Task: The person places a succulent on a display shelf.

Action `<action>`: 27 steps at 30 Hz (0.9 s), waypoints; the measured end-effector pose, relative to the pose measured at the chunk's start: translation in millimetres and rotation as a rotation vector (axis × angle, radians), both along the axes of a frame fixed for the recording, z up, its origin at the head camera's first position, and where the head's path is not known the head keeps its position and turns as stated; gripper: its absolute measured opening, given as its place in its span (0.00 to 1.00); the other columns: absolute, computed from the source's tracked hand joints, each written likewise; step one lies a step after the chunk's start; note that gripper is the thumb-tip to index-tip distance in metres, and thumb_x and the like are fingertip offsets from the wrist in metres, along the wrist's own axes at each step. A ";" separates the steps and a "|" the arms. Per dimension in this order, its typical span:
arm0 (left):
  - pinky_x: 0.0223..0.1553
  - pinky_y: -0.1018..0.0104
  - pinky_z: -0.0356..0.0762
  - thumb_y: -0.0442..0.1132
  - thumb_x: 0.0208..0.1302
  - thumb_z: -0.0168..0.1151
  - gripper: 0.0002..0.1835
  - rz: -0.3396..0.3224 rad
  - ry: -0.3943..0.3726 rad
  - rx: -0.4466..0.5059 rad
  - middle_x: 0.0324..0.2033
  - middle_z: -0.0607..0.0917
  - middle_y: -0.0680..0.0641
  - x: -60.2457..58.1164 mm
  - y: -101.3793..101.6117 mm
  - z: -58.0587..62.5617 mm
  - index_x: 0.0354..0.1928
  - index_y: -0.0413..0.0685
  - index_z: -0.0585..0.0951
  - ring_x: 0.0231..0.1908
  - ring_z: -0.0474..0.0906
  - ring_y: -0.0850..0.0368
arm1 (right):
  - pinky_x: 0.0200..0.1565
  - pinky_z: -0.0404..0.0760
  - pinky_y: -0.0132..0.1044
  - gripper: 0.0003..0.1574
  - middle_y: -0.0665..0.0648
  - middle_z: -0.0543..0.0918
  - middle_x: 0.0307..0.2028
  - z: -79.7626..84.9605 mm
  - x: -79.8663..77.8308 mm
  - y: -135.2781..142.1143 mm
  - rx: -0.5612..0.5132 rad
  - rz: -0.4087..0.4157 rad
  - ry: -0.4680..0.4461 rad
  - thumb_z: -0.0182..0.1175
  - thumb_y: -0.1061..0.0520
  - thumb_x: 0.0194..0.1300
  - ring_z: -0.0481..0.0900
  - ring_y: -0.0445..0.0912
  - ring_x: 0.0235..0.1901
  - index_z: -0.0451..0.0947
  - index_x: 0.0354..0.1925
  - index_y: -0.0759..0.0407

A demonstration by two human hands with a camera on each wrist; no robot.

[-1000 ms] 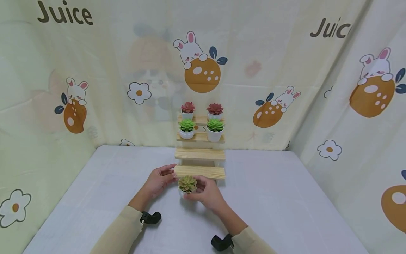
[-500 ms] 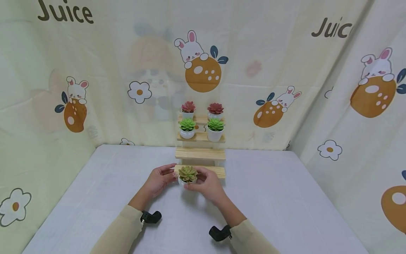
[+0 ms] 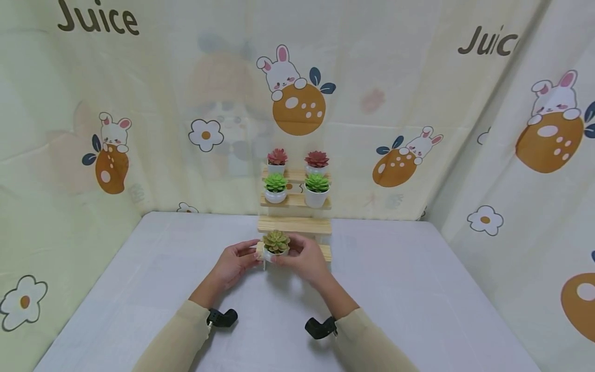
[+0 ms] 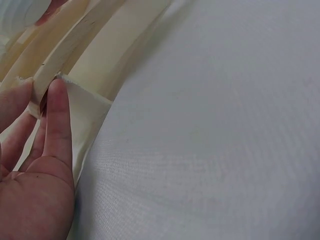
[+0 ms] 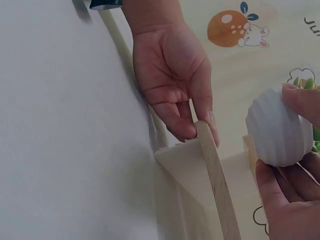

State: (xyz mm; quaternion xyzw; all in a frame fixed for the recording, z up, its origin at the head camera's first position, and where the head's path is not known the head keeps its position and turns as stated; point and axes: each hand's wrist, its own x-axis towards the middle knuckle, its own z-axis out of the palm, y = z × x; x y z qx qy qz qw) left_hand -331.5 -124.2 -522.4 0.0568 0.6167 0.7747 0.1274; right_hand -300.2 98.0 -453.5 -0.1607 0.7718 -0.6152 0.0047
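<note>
My right hand [image 3: 307, 261] grips the white pot of a small yellow-green artificial succulent [image 3: 276, 242], thumb on the near side and fingers curled behind. That pot looks ribbed in the right wrist view, where the white pot [image 5: 277, 130] is upheld by the fingers. It appears over the lowest step of a stepped wooden plant stand [image 3: 294, 225]; whether it touches the board I cannot tell. At that step's left end, my left hand [image 3: 234, 266] pinches the board between thumb and fingers, as the left wrist view shows on the wooden board [image 4: 52, 62].
Two red succulents, left [image 3: 277, 156] and right [image 3: 317, 159], stand on the top step. Below them are two green succulents, left [image 3: 276, 182] and right [image 3: 317, 183]. A white cloth covers the table [image 3: 395, 289], with a printed curtain [image 3: 353, 67] behind it.
My right hand has lifted the potted succulent and carried it away from me, from before the stand to over the lowest step. My left hand stays at the board's left end.
</note>
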 end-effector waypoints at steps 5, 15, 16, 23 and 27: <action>0.51 0.61 0.82 0.30 0.61 0.61 0.27 0.003 0.001 0.002 0.50 0.78 0.40 -0.1 0.4 0.2 0.63 0.41 0.70 0.46 0.80 0.54 | 0.52 0.82 0.37 0.37 0.49 0.82 0.48 5.0 -9.8 -0.3 0.031 -0.040 -0.003 0.77 0.45 0.40 0.79 0.42 0.49 0.78 0.52 0.45; 0.52 0.60 0.81 0.32 0.60 0.63 0.28 0.002 -0.010 -0.004 0.50 0.77 0.40 0.6 0.1 1.2 0.63 0.42 0.70 0.47 0.80 0.53 | 0.48 0.83 0.34 0.35 0.51 0.83 0.46 18.8 -30.7 -7.6 0.076 -0.104 0.000 0.77 0.44 0.40 0.82 0.42 0.46 0.80 0.49 0.49; 0.52 0.60 0.81 0.32 0.60 0.63 0.28 0.000 -0.009 -0.006 0.50 0.77 0.40 0.6 0.0 1.1 0.63 0.42 0.70 0.47 0.80 0.53 | 0.48 0.83 0.34 0.35 0.51 0.84 0.45 18.8 -32.9 -8.1 0.077 -0.111 0.007 0.77 0.44 0.40 0.82 0.42 0.45 0.80 0.49 0.49; 0.51 0.60 0.82 0.30 0.61 0.61 0.28 0.006 -0.002 0.021 0.47 0.78 0.42 0.1 0.8 0.9 0.64 0.39 0.68 0.44 0.81 0.54 | 0.48 0.83 0.34 0.33 0.49 0.84 0.44 20.9 -45.0 -10.9 0.116 -0.142 0.035 0.76 0.44 0.42 0.82 0.40 0.44 0.80 0.49 0.47; 0.50 0.61 0.82 0.29 0.61 0.60 0.28 0.007 0.005 0.029 0.46 0.78 0.42 0.3 1.4 0.7 0.64 0.38 0.68 0.43 0.81 0.54 | 0.48 0.84 0.35 0.33 0.49 0.84 0.44 21.7 -51.0 -11.4 0.115 -0.151 0.041 0.76 0.44 0.42 0.82 0.41 0.44 0.80 0.49 0.47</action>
